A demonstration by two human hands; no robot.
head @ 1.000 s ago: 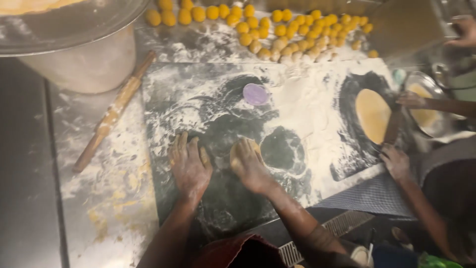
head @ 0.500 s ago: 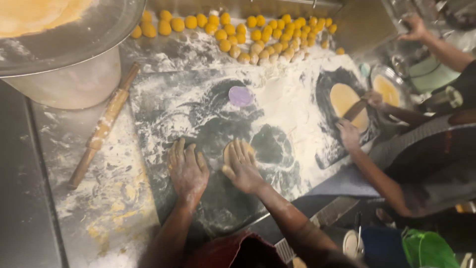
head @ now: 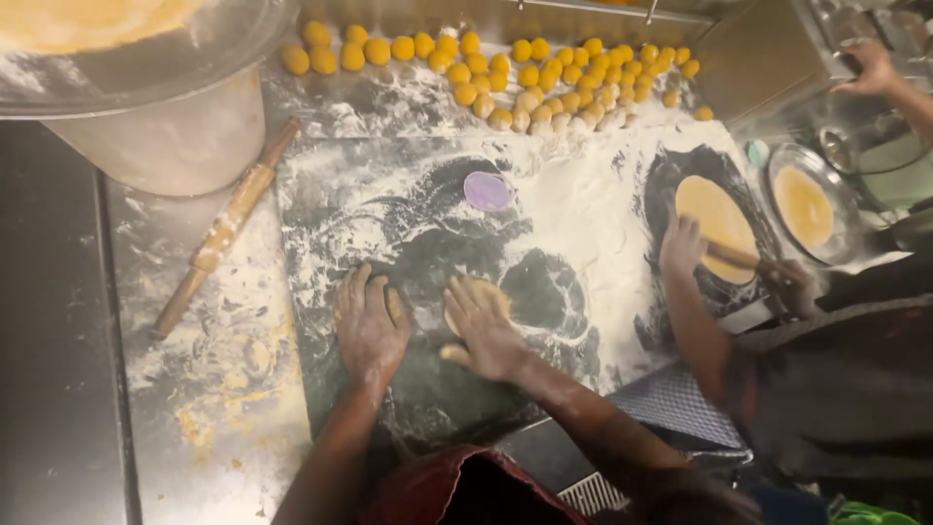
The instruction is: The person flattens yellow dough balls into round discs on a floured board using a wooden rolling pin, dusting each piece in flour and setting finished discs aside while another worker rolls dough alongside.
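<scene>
One dough piece (head: 483, 292) lies partly flattened under the right hand (head: 483, 326), fingers spread, palm pressing, gripping nothing. Beside the dough, the left hand (head: 369, 321) rests flat and empty on the floured slab (head: 408, 204). Beyond the dough, rows of yellow balls (head: 525, 73) wait unshaped.

Commercial kitchen, flatbread station. Steel bench (head: 58, 389), flour-strewn, carrying a dark stone slab (head: 389, 214) dusted white. Rows of yellow dough balls (head: 505, 68) in quantity along the far edge. Wooden rolling pin (head: 225, 226) lying beside the slab. Large pale tub (head: 165, 136) under a wide metal bowl (head: 126, 58) at the far left. Rolled dough round (head: 717, 226) under a co-worker's pin; another round on a metal plate (head: 805, 206). Two people working side by side.
</scene>
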